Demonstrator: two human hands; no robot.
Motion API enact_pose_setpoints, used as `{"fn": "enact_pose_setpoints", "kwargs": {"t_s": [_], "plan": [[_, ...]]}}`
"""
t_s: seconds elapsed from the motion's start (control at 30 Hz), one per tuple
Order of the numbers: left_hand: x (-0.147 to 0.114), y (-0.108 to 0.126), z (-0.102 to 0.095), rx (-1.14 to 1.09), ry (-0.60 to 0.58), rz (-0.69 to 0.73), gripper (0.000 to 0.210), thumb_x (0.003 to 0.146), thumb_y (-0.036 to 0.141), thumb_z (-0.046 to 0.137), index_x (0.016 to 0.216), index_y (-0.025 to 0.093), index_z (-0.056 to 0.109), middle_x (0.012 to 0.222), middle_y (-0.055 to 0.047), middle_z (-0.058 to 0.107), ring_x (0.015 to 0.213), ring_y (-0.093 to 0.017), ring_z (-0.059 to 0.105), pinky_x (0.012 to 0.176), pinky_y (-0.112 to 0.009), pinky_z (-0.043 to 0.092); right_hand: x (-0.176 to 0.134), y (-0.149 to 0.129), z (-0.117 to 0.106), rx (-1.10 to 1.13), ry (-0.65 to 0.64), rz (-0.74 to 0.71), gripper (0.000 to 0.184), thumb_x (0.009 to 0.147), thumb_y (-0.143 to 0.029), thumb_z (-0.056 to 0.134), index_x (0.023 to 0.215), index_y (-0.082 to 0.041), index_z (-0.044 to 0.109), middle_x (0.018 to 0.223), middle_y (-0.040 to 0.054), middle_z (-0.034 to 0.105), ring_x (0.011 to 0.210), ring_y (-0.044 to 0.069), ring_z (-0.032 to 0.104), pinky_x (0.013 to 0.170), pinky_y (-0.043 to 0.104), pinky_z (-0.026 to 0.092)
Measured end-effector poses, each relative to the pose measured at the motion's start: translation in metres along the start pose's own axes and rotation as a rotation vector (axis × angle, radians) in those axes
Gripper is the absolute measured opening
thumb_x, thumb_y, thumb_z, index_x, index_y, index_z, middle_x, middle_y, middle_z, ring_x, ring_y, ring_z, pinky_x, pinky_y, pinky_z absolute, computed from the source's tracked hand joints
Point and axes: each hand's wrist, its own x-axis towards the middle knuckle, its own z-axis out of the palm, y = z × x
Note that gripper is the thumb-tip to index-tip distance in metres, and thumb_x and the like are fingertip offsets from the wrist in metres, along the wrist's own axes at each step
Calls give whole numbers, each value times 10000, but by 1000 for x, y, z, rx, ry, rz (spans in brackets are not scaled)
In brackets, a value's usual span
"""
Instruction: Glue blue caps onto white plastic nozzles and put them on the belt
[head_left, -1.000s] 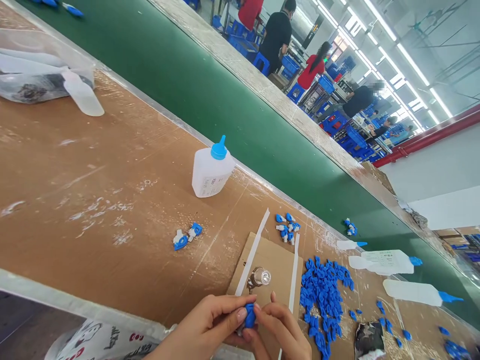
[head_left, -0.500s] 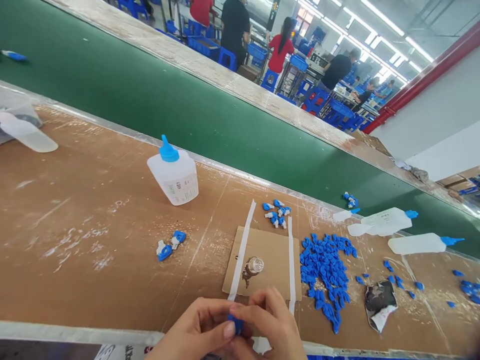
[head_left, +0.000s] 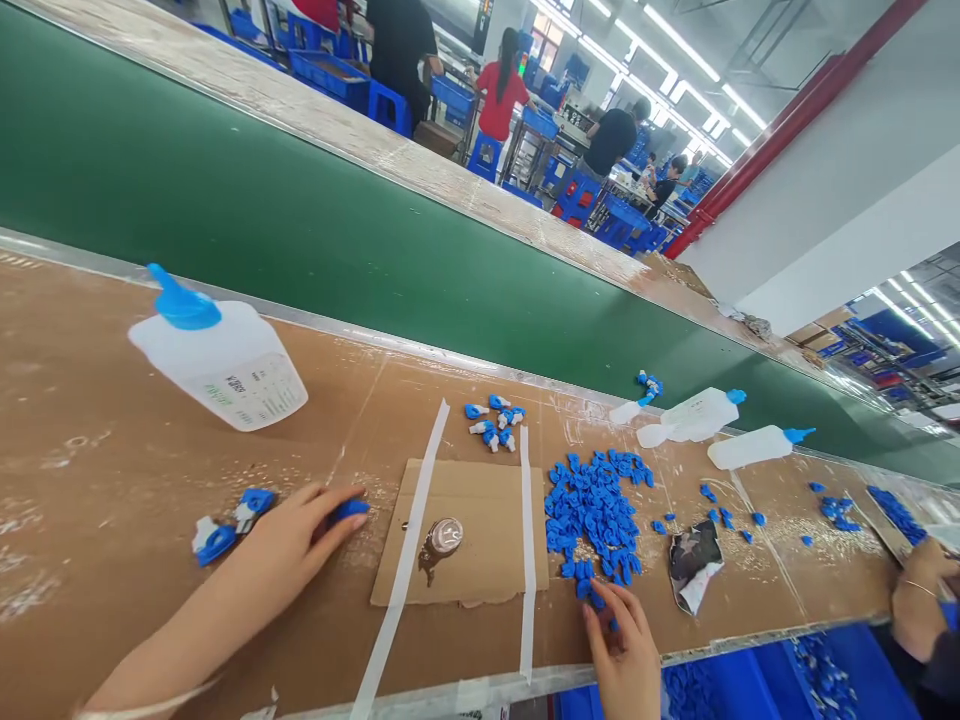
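While left hand (head_left: 309, 522) holds piece (head_left: 349, 509), right (head_left: 627, 648) touches pile (head_left: 596, 510).

One upright, translucent white plastic bottle with a blue spout (head_left: 240, 375) stands at left; at least three lying white bottles (head_left: 750, 448) are at far right. Two white tape strips (head_left: 528, 560) cross one flat brown cardboard sheet (head_left: 487, 500), which bears one small, round, clear object (head_left: 448, 536). Two blue-and-white plastic fittings (head_left: 216, 543) lie at left, about seven more beyond the sheet. The left hand (head_left: 304, 520) has one blue plastic piece (head_left: 349, 509); the blue heap (head_left: 596, 505) at right is too dense to count.
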Motion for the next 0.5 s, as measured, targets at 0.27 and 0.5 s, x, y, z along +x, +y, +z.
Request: {"fn": "enact_pose_setpoints", "kwargs": {"t_s": [0.27,0.5], "plan": [[-7,-6,2,73,271,41,637,767,703,376,1050,204,654,1075,-129,615,962,-297,625,686,-370,561,42,-20,9,-165,-134,-337,411,958,-425,393,840,-270,755,883,62,750,814,207,717,737,345,597],[-68,-50,-25,115,425,-58,461,814,619,453,929,247,702,942,-83,663,781,-220,667,495,-252,531,37,44,22,-162,-119,-468,412,871,-596,470,870,-304,761,824,27,757,711,193,736,638,252,620]]}}
